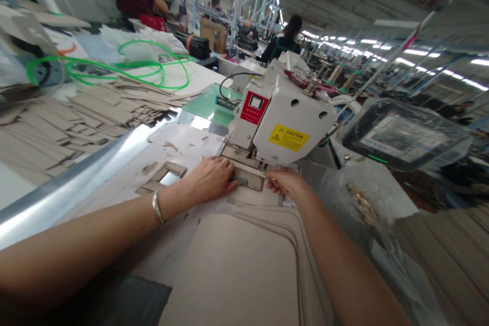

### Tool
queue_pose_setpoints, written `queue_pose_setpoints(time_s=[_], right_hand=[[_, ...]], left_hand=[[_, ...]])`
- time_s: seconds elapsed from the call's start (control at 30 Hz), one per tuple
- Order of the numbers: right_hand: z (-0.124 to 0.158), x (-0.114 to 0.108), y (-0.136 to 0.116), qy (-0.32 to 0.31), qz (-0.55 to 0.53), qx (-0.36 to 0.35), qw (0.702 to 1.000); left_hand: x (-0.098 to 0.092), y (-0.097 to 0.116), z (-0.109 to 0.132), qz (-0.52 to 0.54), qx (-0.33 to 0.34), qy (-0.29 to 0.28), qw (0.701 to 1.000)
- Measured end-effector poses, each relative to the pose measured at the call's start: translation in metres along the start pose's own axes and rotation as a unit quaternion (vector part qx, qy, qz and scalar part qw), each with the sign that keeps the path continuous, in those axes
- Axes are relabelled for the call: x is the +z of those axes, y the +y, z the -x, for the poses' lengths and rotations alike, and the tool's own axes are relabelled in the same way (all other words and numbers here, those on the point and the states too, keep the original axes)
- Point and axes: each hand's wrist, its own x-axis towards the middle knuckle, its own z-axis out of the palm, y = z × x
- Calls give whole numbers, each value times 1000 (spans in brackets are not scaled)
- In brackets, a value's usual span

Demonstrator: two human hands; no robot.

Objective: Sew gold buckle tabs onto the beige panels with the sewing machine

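Observation:
My left hand (208, 179) lies palm down, its fingers resting on the left end of a flat brown rectangular frame (252, 182) under the sewing machine head (280, 112). A silver bangle (156, 208) circles that wrist. On the right side of the frame, my right hand (286, 182) is closed in a pinch near the machine's needle area. Something thin and shiny shows at its fingertips, too small to name. Beneath the frame lies a beige panel (254, 197). Closer to me is a stack of beige panels with rounded corners (237, 265).
A small brown frame with a window (162, 177) lies to the left. Strips of beige material (76, 127) and a green hose (153, 63) cover the left table. At right are a control screen (405, 132), a bag of brass-coloured parts (361, 201) and more panels (451, 249). People work behind.

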Motion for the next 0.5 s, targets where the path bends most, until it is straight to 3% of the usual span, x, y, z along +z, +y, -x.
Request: queue_pose_setpoints(time_s=[0.17, 0.4, 0.47, 0.5], right_hand=[[-12, 1, -6, 13, 5, 10, 1000], [-7, -23, 8, 23, 2, 16, 1000], [-6, -31, 14, 27, -3, 18, 999], [-6, -35, 18, 28, -5, 18, 999]], left_hand=[[6, -6, -2, 37, -17, 19, 999], [10, 13, -15, 98, 19, 28, 995], [2, 9, -15, 154, -19, 24, 988], [-4, 3, -14, 190, -60, 48, 979]])
